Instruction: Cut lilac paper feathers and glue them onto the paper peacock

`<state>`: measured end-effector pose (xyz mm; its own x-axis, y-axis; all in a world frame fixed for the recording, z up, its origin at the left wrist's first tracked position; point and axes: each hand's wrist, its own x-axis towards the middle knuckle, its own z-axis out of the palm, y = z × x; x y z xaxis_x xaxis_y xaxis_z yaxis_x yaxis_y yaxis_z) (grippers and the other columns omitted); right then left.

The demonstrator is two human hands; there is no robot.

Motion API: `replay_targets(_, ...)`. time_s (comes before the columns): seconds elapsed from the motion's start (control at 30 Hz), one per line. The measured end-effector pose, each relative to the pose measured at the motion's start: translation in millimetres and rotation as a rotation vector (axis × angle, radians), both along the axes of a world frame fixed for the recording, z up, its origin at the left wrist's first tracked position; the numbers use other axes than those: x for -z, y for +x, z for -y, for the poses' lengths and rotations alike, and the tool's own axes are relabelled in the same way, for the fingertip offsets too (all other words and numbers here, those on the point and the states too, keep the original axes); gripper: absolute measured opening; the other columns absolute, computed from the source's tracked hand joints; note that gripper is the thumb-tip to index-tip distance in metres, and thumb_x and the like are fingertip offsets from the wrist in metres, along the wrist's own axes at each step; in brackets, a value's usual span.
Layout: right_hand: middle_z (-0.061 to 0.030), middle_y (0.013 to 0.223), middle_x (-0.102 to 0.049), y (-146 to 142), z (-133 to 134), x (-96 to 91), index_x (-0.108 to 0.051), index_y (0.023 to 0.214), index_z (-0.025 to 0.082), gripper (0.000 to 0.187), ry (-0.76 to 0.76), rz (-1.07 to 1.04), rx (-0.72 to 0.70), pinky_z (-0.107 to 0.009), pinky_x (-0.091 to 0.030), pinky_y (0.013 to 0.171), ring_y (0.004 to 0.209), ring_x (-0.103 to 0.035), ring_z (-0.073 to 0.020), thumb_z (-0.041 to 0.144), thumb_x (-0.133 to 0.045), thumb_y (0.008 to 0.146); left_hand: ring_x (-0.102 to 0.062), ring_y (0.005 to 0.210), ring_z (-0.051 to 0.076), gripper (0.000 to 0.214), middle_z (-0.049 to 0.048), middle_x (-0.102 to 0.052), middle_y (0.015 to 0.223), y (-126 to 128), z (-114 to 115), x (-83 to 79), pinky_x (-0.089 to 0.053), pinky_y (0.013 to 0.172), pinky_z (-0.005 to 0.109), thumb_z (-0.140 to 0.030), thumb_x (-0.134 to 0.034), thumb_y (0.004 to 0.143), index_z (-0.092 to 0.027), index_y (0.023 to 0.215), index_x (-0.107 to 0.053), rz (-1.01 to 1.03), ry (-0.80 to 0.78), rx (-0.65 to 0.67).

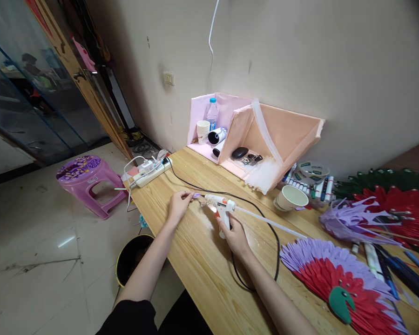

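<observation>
My right hand [233,232] is wrapped round the grip of a white hot glue gun [219,204], its nozzle pointing left. A long glue stick [268,221] juts from the back of the gun. My left hand [179,204] pinches a small purple paper piece [196,196] right at the nozzle tip, low over the wooden table [195,260]. The gun's black cord [261,214] loops across the table.
A power strip [150,173] lies at the table's far left corner. Pink foam boxes [265,135] with a bottle, cups and small items stand by the wall. A paper cup [290,197], markers and purple-and-red paper fans [338,274] lie to the right. A purple stool [87,179] and a bucket [132,256] stand on the floor.
</observation>
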<state>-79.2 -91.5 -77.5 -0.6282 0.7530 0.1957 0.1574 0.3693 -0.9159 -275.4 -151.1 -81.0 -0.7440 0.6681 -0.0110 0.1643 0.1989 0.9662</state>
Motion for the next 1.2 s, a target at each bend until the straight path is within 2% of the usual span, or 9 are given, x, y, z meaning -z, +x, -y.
replay_targets(0.33, -0.0045, 0.084, -0.065, 0.3, 1.1, -0.5, -0.059, 0.094, 0.015, 0.029, -0.099, 0.065, -0.031, -0.027, -0.044, 0.072, 0.075, -0.059, -0.018, 0.039, -0.047, 0.085, -0.064, 0.066, 0.016, 0.023, 0.0076, -0.071, 0.075, 1.2, 0.1, 1.5, -0.049, 0.066, 0.026, -0.033, -0.063, 0.071, -0.013, 0.079, -0.07, -0.035, 0.019, 0.03)
replay_targets(0.6, -0.0093, 0.104, -0.064, -1.5, 0.0, -0.3, -0.055, 0.104, 0.016, 0.031, -0.045, 0.12, -0.06, -0.035, -0.041, 0.088, 0.096, -0.058, -0.0231, 0.039, -0.043, 0.086, -0.064, 0.064, 0.017, 0.024, 0.0065, -0.071, 0.072, 0.8, 0.2, 5.5, -0.05, 0.064, 0.026, -0.036, -0.064, 0.069, -0.014, 0.078, -0.071, -0.043, 0.039, 0.034)
replay_targets(0.93, -0.0106, 0.115, -0.061, -1.3, 0.2, 2.7, -0.053, 0.112, 0.016, 0.036, -0.003, 0.115, -0.061, -0.038, -0.04, 0.094, 0.106, -0.056, -0.0245, 0.038, -0.042, 0.086, -0.063, 0.063, 0.016, 0.024, 0.0067, -0.071, 0.073, 1.8, 1.5, 5.7, -0.049, 0.063, 0.026, -0.036, -0.064, 0.069, -0.014, 0.078, -0.071, -0.035, 0.048, 0.038)
replay_targets(1.2, -0.0108, 0.11, -0.063, -1.3, 1.6, 0.8, -0.055, 0.11, 0.016, 0.036, 0.009, 0.137, -0.052, -0.039, -0.041, 0.092, 0.103, -0.057, -0.0251, 0.04, -0.041, 0.087, -0.062, 0.062, 0.015, 0.026, 0.0071, -0.07, 0.072, 1.6, 2.1, 5.7, -0.048, 0.063, 0.025, -0.036, -0.064, 0.069, -0.013, 0.078, -0.071, -0.019, 0.056, 0.041)
